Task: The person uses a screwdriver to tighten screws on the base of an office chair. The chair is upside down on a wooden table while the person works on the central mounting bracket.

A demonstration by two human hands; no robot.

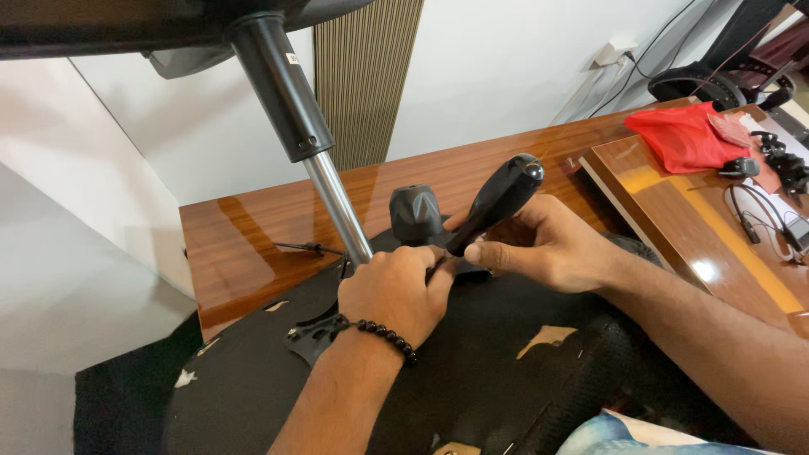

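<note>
An overturned office chair lies in front of me, its black seat underside (472, 371) facing up. A black and chrome gas cylinder (291, 109) rises from the mechanism toward the upper left. My right hand (548, 244) grips a black screwdriver handle (499, 200), tilted up to the right. My left hand (396, 291), with a black bead bracelet on the wrist, is closed around the tool's lower end at the seat plate. The tip is hidden under my fingers. A dark grey lever knob (415, 215) stands just behind my hands.
A glossy wooden table (253, 227) runs behind the chair. To the right lie a red cloth (687, 135), black cables (758, 215) and small gadgets. A ribbed beige panel (366, 80) stands against the white wall. Grey floor shows at the left.
</note>
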